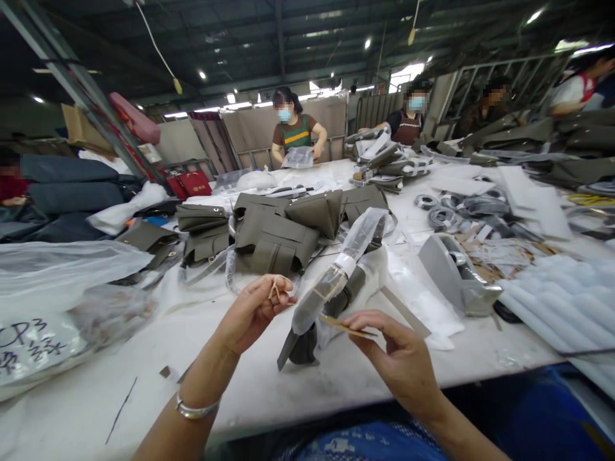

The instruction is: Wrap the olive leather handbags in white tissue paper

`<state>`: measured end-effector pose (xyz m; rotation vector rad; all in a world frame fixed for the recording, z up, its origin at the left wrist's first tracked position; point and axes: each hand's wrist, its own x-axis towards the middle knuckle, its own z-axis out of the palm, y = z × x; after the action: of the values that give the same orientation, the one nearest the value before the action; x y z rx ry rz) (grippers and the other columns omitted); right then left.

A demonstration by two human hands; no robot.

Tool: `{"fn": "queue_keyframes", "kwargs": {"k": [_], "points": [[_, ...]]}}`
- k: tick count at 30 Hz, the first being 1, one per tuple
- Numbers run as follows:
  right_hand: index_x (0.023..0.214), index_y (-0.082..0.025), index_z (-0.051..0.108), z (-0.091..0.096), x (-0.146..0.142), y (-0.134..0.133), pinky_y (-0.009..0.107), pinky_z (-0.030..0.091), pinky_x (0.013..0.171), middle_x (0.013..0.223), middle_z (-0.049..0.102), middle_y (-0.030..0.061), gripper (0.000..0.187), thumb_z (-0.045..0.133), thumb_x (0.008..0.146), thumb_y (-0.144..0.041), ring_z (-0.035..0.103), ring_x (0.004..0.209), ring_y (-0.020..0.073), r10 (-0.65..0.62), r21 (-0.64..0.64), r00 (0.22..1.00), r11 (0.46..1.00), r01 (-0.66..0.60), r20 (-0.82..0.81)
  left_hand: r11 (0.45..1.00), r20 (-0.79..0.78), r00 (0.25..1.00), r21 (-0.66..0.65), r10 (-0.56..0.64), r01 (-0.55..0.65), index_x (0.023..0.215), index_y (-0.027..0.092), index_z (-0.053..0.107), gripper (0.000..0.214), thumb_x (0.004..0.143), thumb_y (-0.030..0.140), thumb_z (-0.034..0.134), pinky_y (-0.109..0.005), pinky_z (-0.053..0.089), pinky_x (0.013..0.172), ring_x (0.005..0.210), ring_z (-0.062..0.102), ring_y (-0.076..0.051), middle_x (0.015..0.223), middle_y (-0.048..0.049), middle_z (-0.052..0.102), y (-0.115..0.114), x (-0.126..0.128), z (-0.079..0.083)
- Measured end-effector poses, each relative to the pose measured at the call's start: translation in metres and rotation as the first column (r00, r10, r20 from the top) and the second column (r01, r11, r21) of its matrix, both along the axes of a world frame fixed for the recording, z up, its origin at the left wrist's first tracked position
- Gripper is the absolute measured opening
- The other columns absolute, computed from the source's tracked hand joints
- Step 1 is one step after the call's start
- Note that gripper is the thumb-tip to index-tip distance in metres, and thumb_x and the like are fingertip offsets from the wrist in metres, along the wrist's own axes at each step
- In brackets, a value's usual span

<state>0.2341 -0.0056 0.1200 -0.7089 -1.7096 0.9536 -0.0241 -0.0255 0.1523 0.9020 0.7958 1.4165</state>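
My left hand (262, 302) pinches a thin beige string (273, 291), its fingers curled together. Between the thumb and fingers of my right hand (391, 346) is a thin tan cardboard tag (346, 326), seen nearly edge-on. Just beyond both hands stands an olive-grey bag (303, 346), partly hidden by its strap. Clear plastic and a white band wrap that strap (319, 299), which slants up and away to the right. Whether the string joins the tag cannot be made out.
More olive bags (276, 237) lie behind on the white table (240, 397). To the right are a tape dispenser (451, 272), coiled straps (444, 218) and white foam sheets (567, 294). A plastic sack (43, 339) lies left. Across the table, a masked person (298, 131) handles a plastic-wrapped item.
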Motion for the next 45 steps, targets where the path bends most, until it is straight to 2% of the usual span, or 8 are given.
{"fn": "queue_keyframes", "kwargs": {"k": [6, 11, 20, 25, 29, 35, 41, 45], "points": [[0.096, -0.026, 0.065, 0.034, -0.027, 0.011, 0.022, 0.055, 0.083, 0.094, 0.075, -0.0024, 0.01, 0.063, 0.092, -0.017, 0.071, 0.088, 0.0128, 0.162, 0.194, 0.987, 0.968, -0.161, 0.008, 0.997, -0.238, 0.971, 0.074, 0.024, -0.007, 0.112, 0.018, 0.073, 0.039, 0.08, 0.04, 0.079, -0.017, 0.049, 0.063, 0.066, 0.06, -0.009, 0.077, -0.0031, 0.07, 0.007, 0.014, 0.003], [0.138, -0.032, 0.046, 0.055, -0.042, 0.015, 0.025, 0.056, 0.078, 0.1, 0.076, -0.0025, 0.051, 0.064, 0.091, -0.019, 0.073, 0.091, 0.0175, -0.013, 0.225, 0.961, 0.973, -0.051, 0.275, 0.967, -0.477, 0.874, 0.252, 0.09, 0.038, 0.109, 0.024, 0.076, 0.038, 0.076, 0.042, 0.081, -0.032, 0.052, 0.092, 0.105, 0.066, -0.025, 0.112, -0.0087, 0.073, 0.002, 0.017, 0.024], [0.153, -0.035, 0.029, 0.057, -0.042, 0.012, 0.038, 0.06, 0.067, 0.094, 0.077, 0.0004, 0.083, 0.052, 0.079, -0.005, 0.074, 0.077, 0.0256, -0.102, 0.306, 0.893, 0.951, -0.042, 0.439, 0.818, -0.775, 0.38, 0.571, 0.505, 0.075, 0.121, 0.028, 0.068, 0.037, 0.087, 0.013, 0.068, -0.025, 0.052, 0.089, 0.101, 0.065, -0.016, 0.111, -0.0046, 0.068, -0.029, 0.042, 0.039], [0.148, -0.036, 0.037, 0.058, -0.034, 0.007, 0.041, 0.047, 0.106, 0.124, 0.069, 0.003, 0.064, 0.059, 0.091, -0.018, 0.062, 0.119, 0.021, 0.279, -0.127, 0.955, 0.956, -0.266, 0.098, 0.763, -0.716, 0.339, 0.646, 0.611, -0.01, 0.125, 0.03, 0.063, 0.041, 0.09, 0.008, 0.062, -0.019, 0.051, 0.084, 0.094, 0.066, -0.012, 0.104, -0.0008, 0.071, -0.04, 0.045, 0.015], [0.138, -0.029, 0.049, 0.047, -0.033, 0.004, 0.037, 0.052, 0.099, 0.109, 0.074, 0.0051, 0.046, 0.062, 0.094, -0.032, 0.067, 0.108, 0.0194, 0.236, -0.369, 0.911, 0.857, -0.358, -0.337, 0.784, -0.655, 0.431, 0.521, 0.621, -0.338, 0.105, 0.026, 0.07, 0.017, 0.089, 0.02, 0.067, -0.022, 0.051, 0.081, 0.091, 0.064, -0.014, 0.099, -0.0005, 0.069, -0.052, 0.048, -0.007], [0.123, -0.025, 0.061, 0.028, -0.038, 0.005, 0.035, 0.055, 0.095, 0.101, 0.074, 0.0043, 0.032, 0.065, 0.091, -0.026, 0.069, 0.098, 0.0187, 0.188, -0.115, 0.972, 0.972, -0.205, -0.138, 0.746, -0.395, 0.651, 0.155, 0.648, -0.648, 0.095, 0.025, 0.065, 0.009, 0.091, 0.033, 0.065, -0.025, 0.051, 0.076, 0.083, 0.059, -0.015, 0.088, 0.0011, 0.064, -0.067, 0.061, -0.034], [0.131, -0.027, 0.061, 0.027, -0.043, 0.019, 0.031, 0.056, 0.086, 0.103, 0.072, 0.0044, 0.037, 0.057, 0.095, -0.019, 0.068, 0.093, 0.0181, 0.011, 0.374, 0.967, 0.921, -0.108, 0.254, 0.489, -0.493, 0.188, 0.605, 0.85, -0.628, 0.094, 0.031, 0.068, 0.018, 0.086, 0.015, 0.067, -0.029, 0.049, 0.08, 0.086, 0.059, -0.018, 0.085, 0.0018, 0.066, -0.102, 0.063, -0.025], [0.129, -0.026, 0.064, 0.027, -0.046, 0.027, 0.035, 0.056, 0.09, 0.109, 0.073, 0.0051, 0.034, 0.056, 0.096, -0.023, 0.068, 0.098, 0.0204, -0.025, 0.363, 0.945, 0.926, -0.101, 0.326, 0.495, -0.563, 0.029, 0.7, 0.826, -0.515, 0.102, 0.033, 0.068, 0.033, 0.084, 0.005, 0.065, -0.028, 0.053, 0.075, 0.082, 0.064, -0.017, 0.086, 0.0014, 0.069, -0.126, 0.06, -0.039]]}}
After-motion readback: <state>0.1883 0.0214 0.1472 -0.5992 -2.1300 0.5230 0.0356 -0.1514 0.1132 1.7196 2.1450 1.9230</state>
